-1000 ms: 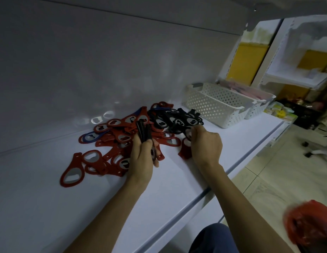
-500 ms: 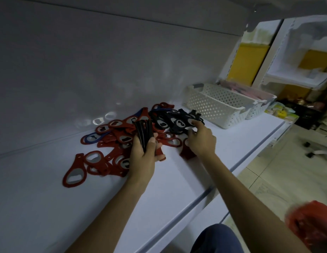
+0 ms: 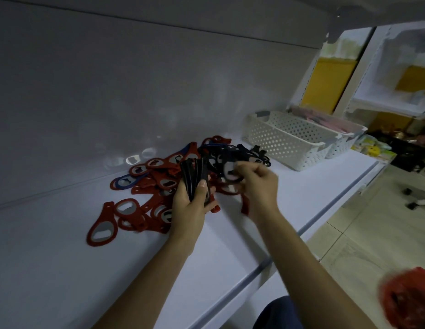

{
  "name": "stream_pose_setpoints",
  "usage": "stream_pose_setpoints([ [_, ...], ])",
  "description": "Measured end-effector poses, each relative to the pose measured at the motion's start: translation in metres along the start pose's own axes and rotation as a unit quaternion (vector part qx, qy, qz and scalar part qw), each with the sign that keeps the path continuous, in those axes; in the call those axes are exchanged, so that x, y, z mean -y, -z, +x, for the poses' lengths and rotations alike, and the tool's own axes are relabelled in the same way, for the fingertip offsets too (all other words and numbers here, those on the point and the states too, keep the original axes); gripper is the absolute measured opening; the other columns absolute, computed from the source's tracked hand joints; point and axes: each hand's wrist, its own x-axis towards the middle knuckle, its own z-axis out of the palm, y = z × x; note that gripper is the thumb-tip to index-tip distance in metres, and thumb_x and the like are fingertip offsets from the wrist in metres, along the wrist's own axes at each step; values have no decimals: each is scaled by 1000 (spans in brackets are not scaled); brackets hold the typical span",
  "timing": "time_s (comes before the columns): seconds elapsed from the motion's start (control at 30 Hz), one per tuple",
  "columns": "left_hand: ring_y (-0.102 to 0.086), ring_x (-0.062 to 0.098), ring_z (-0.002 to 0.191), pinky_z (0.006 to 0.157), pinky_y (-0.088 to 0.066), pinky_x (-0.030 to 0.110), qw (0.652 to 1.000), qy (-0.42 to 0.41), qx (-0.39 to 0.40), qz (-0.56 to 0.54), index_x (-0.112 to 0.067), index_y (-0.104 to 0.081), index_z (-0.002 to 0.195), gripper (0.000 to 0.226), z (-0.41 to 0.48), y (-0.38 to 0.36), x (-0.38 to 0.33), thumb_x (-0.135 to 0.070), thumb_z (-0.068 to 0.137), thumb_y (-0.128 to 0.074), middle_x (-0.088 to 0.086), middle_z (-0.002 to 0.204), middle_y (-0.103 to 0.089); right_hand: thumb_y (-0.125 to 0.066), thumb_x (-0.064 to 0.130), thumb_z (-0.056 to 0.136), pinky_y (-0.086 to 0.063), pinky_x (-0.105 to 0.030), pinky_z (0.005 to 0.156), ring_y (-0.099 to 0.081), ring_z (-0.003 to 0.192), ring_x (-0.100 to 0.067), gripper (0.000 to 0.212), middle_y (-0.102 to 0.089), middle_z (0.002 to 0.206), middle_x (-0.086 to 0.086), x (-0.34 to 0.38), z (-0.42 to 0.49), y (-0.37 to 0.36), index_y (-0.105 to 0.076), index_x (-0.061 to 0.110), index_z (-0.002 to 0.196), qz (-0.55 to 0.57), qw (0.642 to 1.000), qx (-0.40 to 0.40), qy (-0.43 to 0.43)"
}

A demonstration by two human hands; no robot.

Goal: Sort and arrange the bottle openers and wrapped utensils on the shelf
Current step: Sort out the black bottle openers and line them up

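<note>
A loose pile of bottle openers lies on the white shelf: several red ones on the left, a blue one at the back, black ones on the right. My left hand grips an upright stack of black openers. My right hand pinches a single black opener, lifted above the pile just right of the stack. Wrapped utensils in pink packaging fill the farther white basket.
A nearer white perforated basket stands right of the pile, against the farther one. The shelf's front edge runs diagonally to the right, floor tiles below it. A red plastic bag sits at lower right. Small packets lie at the shelf's far end.
My right hand has picked one black opener out of the pile and raised it toward the stack. My left hand has stayed nearly still with its stack.
</note>
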Motion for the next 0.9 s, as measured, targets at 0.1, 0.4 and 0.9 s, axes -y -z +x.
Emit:
stream_pose_setpoints([
  [0.1,-68,13,96,73,-56,26,1000,-16,-4,22,-21,-58,118,31,-1,1,1,-23,88,-60,-2,103,-70,-65,9,86,-56,-36,58,-67,65,-24,13,-69,68,-10,-17,-32,-21,-67,4,73,-24,997,77,6],
  [0.4,-59,-11,96,72,-48,7,973,-96,58,203,-38,-51,111,39,-14,-1,-6,-6,90,-56,-19,96,-64,-72,38,80,-56,-26,73,-70,90,-17,30,-73,93,-5,-8,-31,-14,-67,15,98,51,964,261,2],
  [0.9,-61,22,107,87,-47,33,961,-7,-181,-211,-10,-63,116,48,-126,111,-119,-40,99,-30,12,113,-68,-72,25,82,-53,-16,64,-71,80,-12,9,-75,82,-1,14,-195,-152,-76,18,78,212,906,359,-73],
])
